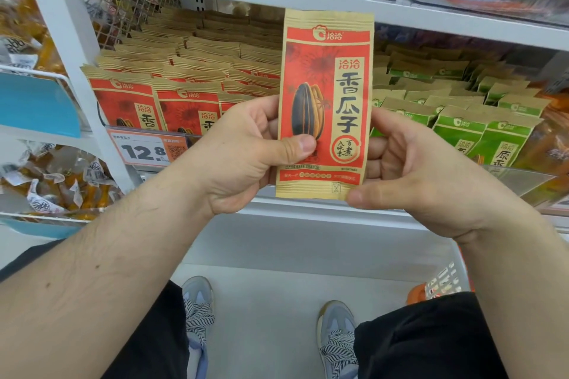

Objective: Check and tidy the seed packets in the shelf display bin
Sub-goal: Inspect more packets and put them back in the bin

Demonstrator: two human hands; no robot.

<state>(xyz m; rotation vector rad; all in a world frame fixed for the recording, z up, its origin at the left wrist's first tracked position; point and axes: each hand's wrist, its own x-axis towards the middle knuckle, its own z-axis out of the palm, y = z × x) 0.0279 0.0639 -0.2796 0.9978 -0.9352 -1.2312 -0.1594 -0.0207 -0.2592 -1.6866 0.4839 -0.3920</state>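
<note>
Red 洽洽 香瓜子 packet [326,101] upright, pinched in my left hand [243,157] and right hand [412,175], price tag [144,149] reads 12.8, rows of red packets [184,83] behind in bin, green packets [455,108] beside.

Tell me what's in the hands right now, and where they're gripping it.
One red seed packet, upright, front to the camera. The left hand pinches its lower left edge, thumb on the front; the right hand holds the lower right edge and bottom corner.

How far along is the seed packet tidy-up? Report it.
Done: the red packets in the bin already stand in rows. In hand: one red packet held upright, face out, by the left hand and right hand for checking. Left: returning it to the bin.
</note>
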